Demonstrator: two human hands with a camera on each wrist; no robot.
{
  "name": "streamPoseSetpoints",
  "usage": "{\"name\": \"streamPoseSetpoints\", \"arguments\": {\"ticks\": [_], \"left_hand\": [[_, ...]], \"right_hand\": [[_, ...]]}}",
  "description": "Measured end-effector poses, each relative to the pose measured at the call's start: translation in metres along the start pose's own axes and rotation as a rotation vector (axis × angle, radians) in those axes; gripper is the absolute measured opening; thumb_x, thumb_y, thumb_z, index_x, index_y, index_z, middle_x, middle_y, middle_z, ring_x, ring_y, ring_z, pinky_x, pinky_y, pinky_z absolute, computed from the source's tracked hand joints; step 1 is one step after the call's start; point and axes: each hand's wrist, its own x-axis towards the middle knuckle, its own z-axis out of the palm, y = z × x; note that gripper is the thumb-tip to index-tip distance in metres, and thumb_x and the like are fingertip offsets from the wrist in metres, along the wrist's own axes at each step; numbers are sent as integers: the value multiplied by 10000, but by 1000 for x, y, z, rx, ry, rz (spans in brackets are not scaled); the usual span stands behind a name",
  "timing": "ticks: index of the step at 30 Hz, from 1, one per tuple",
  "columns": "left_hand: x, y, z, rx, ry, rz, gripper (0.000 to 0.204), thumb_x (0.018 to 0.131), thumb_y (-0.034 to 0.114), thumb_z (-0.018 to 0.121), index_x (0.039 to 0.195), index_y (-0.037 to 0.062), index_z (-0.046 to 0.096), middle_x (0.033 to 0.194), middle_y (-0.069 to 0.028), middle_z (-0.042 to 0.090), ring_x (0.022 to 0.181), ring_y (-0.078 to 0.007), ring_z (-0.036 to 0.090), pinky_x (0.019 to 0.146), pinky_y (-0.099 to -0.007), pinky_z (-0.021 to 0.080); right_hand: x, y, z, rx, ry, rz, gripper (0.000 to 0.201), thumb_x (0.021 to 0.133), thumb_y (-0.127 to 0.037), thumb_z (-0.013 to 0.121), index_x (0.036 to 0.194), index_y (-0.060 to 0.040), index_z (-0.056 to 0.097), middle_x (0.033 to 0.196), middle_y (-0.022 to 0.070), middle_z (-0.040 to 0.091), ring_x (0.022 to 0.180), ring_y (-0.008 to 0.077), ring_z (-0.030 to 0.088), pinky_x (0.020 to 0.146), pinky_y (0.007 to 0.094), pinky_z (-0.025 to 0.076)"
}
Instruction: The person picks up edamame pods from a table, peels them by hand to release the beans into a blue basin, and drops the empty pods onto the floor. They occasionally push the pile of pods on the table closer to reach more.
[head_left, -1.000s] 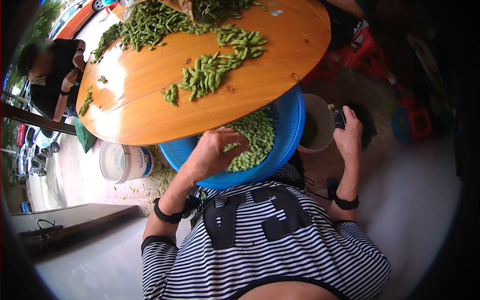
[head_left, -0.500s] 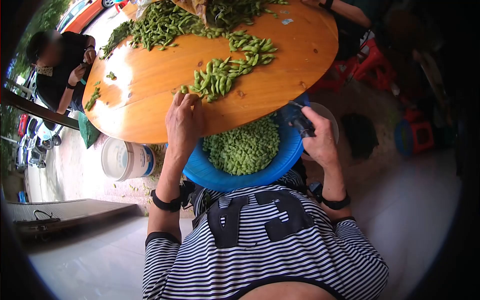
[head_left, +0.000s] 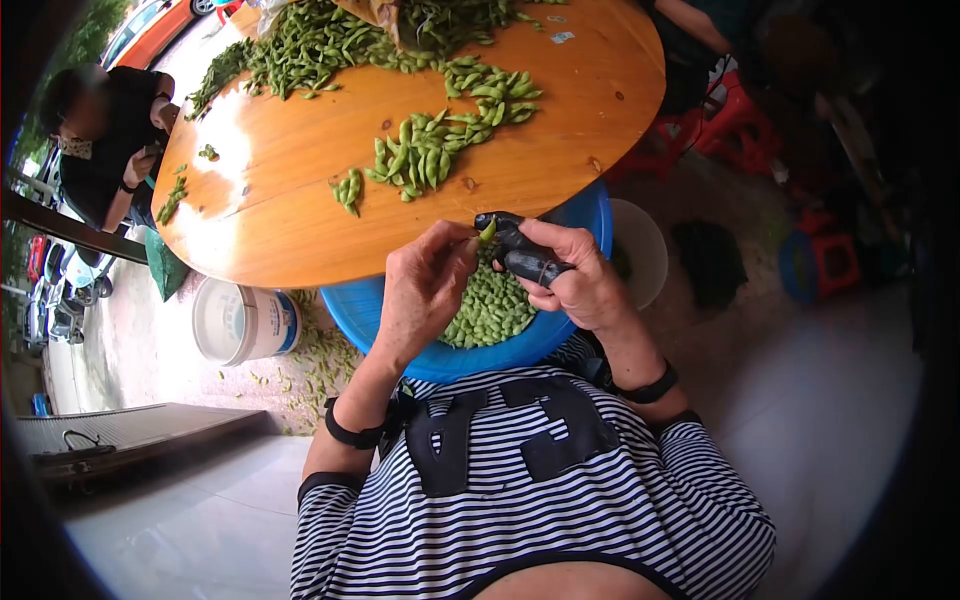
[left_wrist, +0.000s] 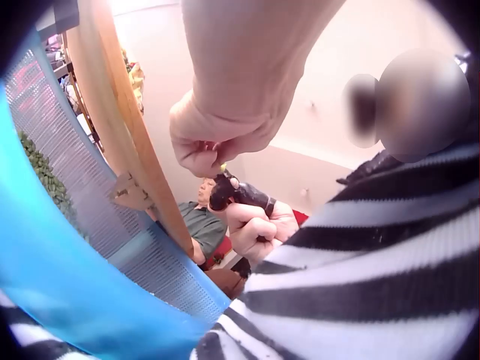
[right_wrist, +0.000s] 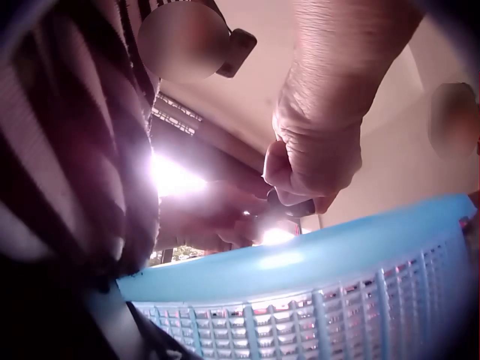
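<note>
My left hand [head_left: 428, 285] pinches a green edamame pod [head_left: 487, 232] above the blue basket [head_left: 352, 312], near the table's edge. From the other side, my right hand [head_left: 590, 275] grips the pod with fingers wearing black covers [head_left: 538, 266]. Fingertips of both hands meet at the pod; its lower part is hidden. Many shelled green beans [head_left: 490, 312] lie in the basket below. In the left wrist view, the two hands come together beside the wooden table edge. The right wrist view has my right hand [right_wrist: 319, 165] over the basket rim.
A wooden table [head_left: 290, 215] bears a loose row of pods [head_left: 430, 150] and a large heap [head_left: 310, 50] farther back. A white bucket [head_left: 235, 320] stands at left, a pale tub [head_left: 640, 255] at right. Another person [head_left: 105, 140] sits at far left; red stools [head_left: 740, 130] stand at right.
My left hand reached up to the pods on the table, then came back over the basket with one. My right hand moved left from beside the tub to meet it.
</note>
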Motion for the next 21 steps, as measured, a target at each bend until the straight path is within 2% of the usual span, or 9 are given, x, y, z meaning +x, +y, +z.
{"name": "streamPoseSetpoints", "arguments": {"ticks": [2,6,8,9,12,15,16,18,21], "left_hand": [[0,4,2,145,47,45,79,922,36,549,938,-35,579,673,-2,558,584,-67,498,549,-218,422],[-1,3,1,275,57,175,97,935,73,563,928,-19,592,666,-7,562,546,-68,475,497,-214,383],[-1,12,-5,-406,-148,-245,111,945,127,566,915,27,603,680,-5,549,538,-60,442,465,-193,324],[1,3,-5,-653,-166,-332,105,943,139,564,931,40,598,695,-34,583,504,-83,457,429,-196,309],[2,-8,-1,-923,-266,-322,87,944,115,553,971,38,585,704,-43,585,507,-95,466,431,-193,319],[1,-4,2,-711,-231,-254,106,937,130,576,983,35,574,703,-33,566,511,-98,467,436,-202,326],[1,-2,4,-562,-213,-178,108,925,123,599,979,34,572,699,-26,558,516,-95,466,440,-205,331],[-2,0,8,-446,-155,-206,112,874,91,677,898,34,583,676,30,537,532,-60,463,471,-203,354],[-3,-7,10,-21,11,-36,113,867,84,687,866,9,601,650,40,564,552,-55,491,506,-203,379]], "right_hand": [[1,3,-2,88,-12,8,345,772,76,396,1059,79,588,636,-18,447,499,36,346,413,193,268],[2,14,-11,111,-18,-13,344,781,33,403,1067,84,586,646,-19,441,511,31,340,418,183,261],[3,17,-17,281,-169,-102,344,787,-18,421,1072,77,587,660,-27,437,529,24,335,426,174,258],[2,17,-16,281,-170,-102,344,787,-18,421,1072,77,587,660,-27,437,529,24,335,426,174,258],[1,13,-15,396,-159,0,348,798,-57,437,1083,71,588,670,-39,427,530,20,321,431,167,251],[1,11,-16,320,-172,-1,340,793,-30,454,1092,50,594,685,-38,441,530,18,332,428,171,256],[0,11,-12,189,-80,-14,357,770,3,456,1095,45,597,715,-32,460,560,21,366,454,175,289],[-2,11,-5,59,11,-28,379,747,36,457,1097,40,600,744,-26,479,590,25,400,479,179,322],[-5,9,1,-256,101,-94,447,669,70,464,1099,66,588,867,-14,518,764,46,473,660,181,396]]}}
